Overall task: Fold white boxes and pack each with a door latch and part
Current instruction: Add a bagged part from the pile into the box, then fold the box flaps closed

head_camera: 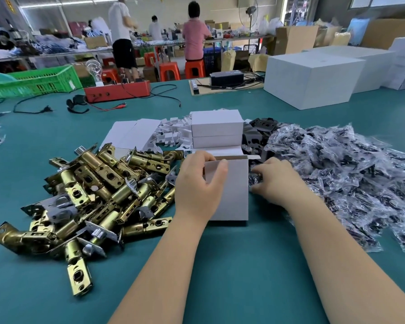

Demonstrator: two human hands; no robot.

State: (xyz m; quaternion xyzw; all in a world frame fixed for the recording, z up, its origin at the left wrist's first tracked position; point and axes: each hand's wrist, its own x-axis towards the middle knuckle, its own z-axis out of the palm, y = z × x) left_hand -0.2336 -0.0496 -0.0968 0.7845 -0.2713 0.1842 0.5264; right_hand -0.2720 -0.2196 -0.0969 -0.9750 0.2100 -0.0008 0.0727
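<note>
Two hands at one open white box, upright, centre-near on table. Left hand grips its left wall. Right hand curls onto bagged parts; actual hold unclear. Latches heaped left.

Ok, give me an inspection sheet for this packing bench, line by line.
Surface: teal table.
Job's things: open white box; brass latches on its left; bagged parts on its right; closed boxes stacked behind.
Clutter: flat box blanks, large white cartons.
Grippers: left hand grips box; right hand in the bags, grip unclear.
Cables: black leads by red box.
Surroundings: people at far benches.
</note>
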